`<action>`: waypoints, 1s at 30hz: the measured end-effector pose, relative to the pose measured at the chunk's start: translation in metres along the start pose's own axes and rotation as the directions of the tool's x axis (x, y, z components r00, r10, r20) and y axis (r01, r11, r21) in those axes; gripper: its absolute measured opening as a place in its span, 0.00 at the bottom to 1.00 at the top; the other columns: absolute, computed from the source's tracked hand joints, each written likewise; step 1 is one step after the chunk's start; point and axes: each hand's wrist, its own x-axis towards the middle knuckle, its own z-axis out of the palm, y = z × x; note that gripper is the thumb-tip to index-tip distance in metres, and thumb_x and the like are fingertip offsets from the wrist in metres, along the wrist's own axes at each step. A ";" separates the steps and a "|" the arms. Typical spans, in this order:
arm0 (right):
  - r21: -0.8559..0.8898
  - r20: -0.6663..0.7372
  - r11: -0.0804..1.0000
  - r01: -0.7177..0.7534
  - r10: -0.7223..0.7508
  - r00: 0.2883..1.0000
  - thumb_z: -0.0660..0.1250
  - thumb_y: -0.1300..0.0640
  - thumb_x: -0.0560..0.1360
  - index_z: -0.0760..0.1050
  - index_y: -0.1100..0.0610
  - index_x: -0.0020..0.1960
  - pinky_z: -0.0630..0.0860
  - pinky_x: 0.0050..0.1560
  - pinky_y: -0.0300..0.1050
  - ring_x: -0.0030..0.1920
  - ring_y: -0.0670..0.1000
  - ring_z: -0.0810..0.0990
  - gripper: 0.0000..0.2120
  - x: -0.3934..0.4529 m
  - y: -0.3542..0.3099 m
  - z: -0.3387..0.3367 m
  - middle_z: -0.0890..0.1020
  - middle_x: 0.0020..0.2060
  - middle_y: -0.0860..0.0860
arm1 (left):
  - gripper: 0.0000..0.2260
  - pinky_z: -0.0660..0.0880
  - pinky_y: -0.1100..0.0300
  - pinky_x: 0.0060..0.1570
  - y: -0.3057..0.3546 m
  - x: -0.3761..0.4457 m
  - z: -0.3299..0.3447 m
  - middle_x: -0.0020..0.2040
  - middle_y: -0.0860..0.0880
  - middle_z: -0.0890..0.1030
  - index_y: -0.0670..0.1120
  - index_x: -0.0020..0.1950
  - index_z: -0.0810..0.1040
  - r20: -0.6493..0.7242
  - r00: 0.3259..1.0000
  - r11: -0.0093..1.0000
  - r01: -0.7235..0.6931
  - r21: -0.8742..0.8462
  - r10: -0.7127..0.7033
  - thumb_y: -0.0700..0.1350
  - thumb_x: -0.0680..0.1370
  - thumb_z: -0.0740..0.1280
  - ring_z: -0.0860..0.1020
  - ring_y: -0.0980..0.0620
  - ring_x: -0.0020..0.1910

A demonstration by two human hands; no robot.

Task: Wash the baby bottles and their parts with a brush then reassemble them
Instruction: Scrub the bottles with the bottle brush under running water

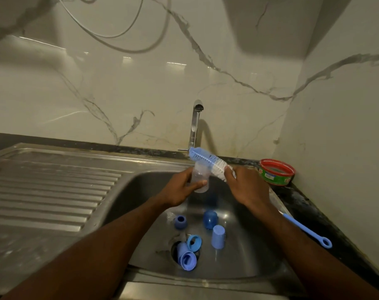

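Observation:
My left hand (179,187) grips a clear baby bottle (200,176) upright over the steel sink (260,263). My right hand (244,185) grips a bottle brush (208,159) with blue and white bristles, its head lying just above the bottle's mouth; its blue handle (307,230) sticks out behind my wrist. In the basin lie several blue parts: a collar ring (180,221), a dome cap (210,219), a cup-shaped cap (218,237), a lighter ring (194,243) and another cap (186,259) over the drain.
The tap (195,124) stands behind the basin against a marble wall; no water is seen running. A round red and green tub (276,172) sits on the dark counter at the right. A ridged drainboard (47,187) stretches left of the basin.

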 end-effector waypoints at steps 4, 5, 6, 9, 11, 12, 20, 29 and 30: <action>-0.026 -0.005 1.000 0.006 -0.006 1.000 0.54 0.40 0.84 0.80 0.55 0.60 0.76 0.51 0.48 0.49 0.52 0.81 0.23 -0.007 -0.001 0.004 0.84 0.51 0.54 | 0.15 0.79 0.64 0.46 -0.004 -0.004 -0.010 0.58 0.57 0.82 0.57 0.65 0.75 -0.116 0.987 0.993 0.112 -0.034 -0.115 0.58 0.80 0.67 0.81 0.59 0.56; -0.031 -0.033 0.999 0.020 -0.021 0.999 0.54 0.40 0.84 0.79 0.54 0.60 0.77 0.49 0.48 0.48 0.53 0.82 0.22 -0.008 -0.003 0.005 0.84 0.50 0.53 | 0.15 0.79 0.62 0.47 -0.002 -0.005 -0.009 0.57 0.59 0.82 0.59 0.65 0.75 -0.081 0.991 0.993 0.107 -0.041 -0.110 0.59 0.79 0.67 0.81 0.61 0.55; -0.034 -0.062 0.999 0.036 -0.038 0.997 0.55 0.41 0.84 0.78 0.54 0.60 0.78 0.48 0.49 0.48 0.53 0.82 0.21 -0.008 -0.006 0.005 0.84 0.49 0.53 | 0.15 0.80 0.60 0.49 0.002 -0.006 -0.006 0.58 0.59 0.82 0.60 0.65 0.75 -0.028 0.994 0.993 0.101 -0.063 -0.102 0.60 0.79 0.67 0.81 0.61 0.55; -0.039 -0.041 0.997 0.072 -0.074 0.996 0.57 0.43 0.84 0.73 0.53 0.61 0.80 0.47 0.52 0.47 0.54 0.82 0.15 -0.008 -0.015 0.002 0.83 0.49 0.53 | 0.18 0.81 0.53 0.57 0.014 -0.005 0.006 0.62 0.52 0.82 0.54 0.69 0.75 0.149 0.987 0.990 0.073 -0.121 -0.055 0.57 0.81 0.67 0.81 0.54 0.60; -0.055 0.001 0.992 0.114 -0.114 0.993 0.59 0.45 0.83 0.70 0.52 0.62 0.79 0.44 0.52 0.45 0.54 0.81 0.13 -0.006 -0.015 -0.003 0.81 0.47 0.52 | 0.19 0.81 0.52 0.57 0.020 -0.004 0.012 0.63 0.50 0.82 0.51 0.71 0.74 0.180 0.983 0.988 0.070 -0.136 -0.045 0.56 0.82 0.65 0.81 0.52 0.60; -0.050 0.005 0.990 0.135 -0.135 0.991 0.59 0.46 0.83 0.70 0.52 0.61 0.78 0.43 0.52 0.44 0.54 0.80 0.12 -0.004 -0.013 -0.006 0.81 0.46 0.51 | 0.20 0.81 0.53 0.56 0.023 -0.003 0.013 0.63 0.50 0.81 0.51 0.71 0.74 0.165 0.984 0.980 0.102 -0.172 -0.073 0.57 0.82 0.64 0.82 0.52 0.59; -0.146 -0.144 0.934 0.326 -0.347 0.927 0.57 0.47 0.85 0.70 0.49 0.63 0.79 0.37 0.49 0.39 0.51 0.79 0.10 -0.002 -0.002 -0.019 0.80 0.47 0.49 | 0.12 0.80 0.62 0.44 0.007 -0.009 -0.016 0.61 0.49 0.77 0.54 0.66 0.69 -0.075 0.955 0.886 0.236 -0.399 -0.288 0.53 0.83 0.62 0.80 0.51 0.56; -0.136 0.025 0.894 0.426 -0.427 0.904 0.65 0.45 0.80 0.67 0.44 0.60 0.80 0.47 0.51 0.46 0.50 0.79 0.11 -0.012 -0.029 0.003 0.79 0.52 0.47 | 0.15 0.80 0.66 0.42 0.005 -0.007 0.001 0.59 0.55 0.79 0.59 0.66 0.71 0.109 0.982 0.977 0.171 -0.129 -0.157 0.57 0.80 0.67 0.82 0.62 0.53; -0.131 0.035 0.898 0.420 -0.420 0.907 0.65 0.45 0.80 0.67 0.44 0.59 0.80 0.47 0.51 0.46 0.50 0.79 0.11 -0.011 -0.026 0.001 0.79 0.51 0.47 | 0.17 0.81 0.64 0.43 0.005 -0.006 0.000 0.60 0.53 0.79 0.56 0.68 0.71 0.105 0.981 0.977 0.177 -0.122 -0.165 0.57 0.81 0.67 0.82 0.60 0.53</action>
